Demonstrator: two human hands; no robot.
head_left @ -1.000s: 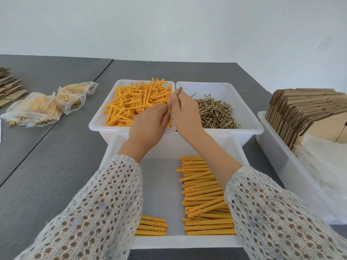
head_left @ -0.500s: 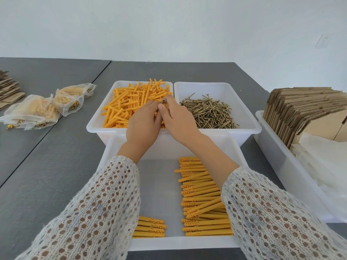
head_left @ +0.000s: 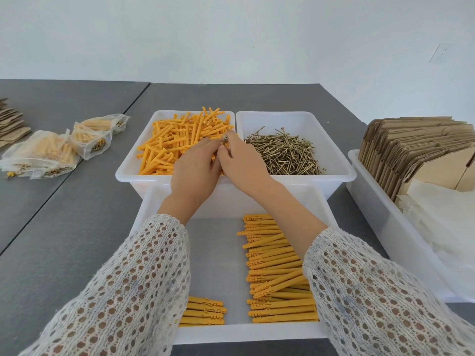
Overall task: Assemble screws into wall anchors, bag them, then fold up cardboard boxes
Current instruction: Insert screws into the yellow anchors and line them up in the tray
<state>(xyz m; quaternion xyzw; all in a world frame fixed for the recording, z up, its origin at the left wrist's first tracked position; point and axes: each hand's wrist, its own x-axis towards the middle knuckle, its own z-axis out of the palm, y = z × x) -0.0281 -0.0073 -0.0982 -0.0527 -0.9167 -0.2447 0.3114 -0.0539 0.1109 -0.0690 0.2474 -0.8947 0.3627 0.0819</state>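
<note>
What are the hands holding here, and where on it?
The right hand pinches a screw just below its head. The left hand meets it there; its own hold is hidden.

Both hands [head_left: 221, 165] crowd the anchor bin [head_left: 144, 150], so reaching in there's tight. Screw bin [head_left: 334, 140] is wide open from above. Cardboard [head_left: 411, 147] walls off the right; bags [head_left: 51, 152] sit left.
</note>
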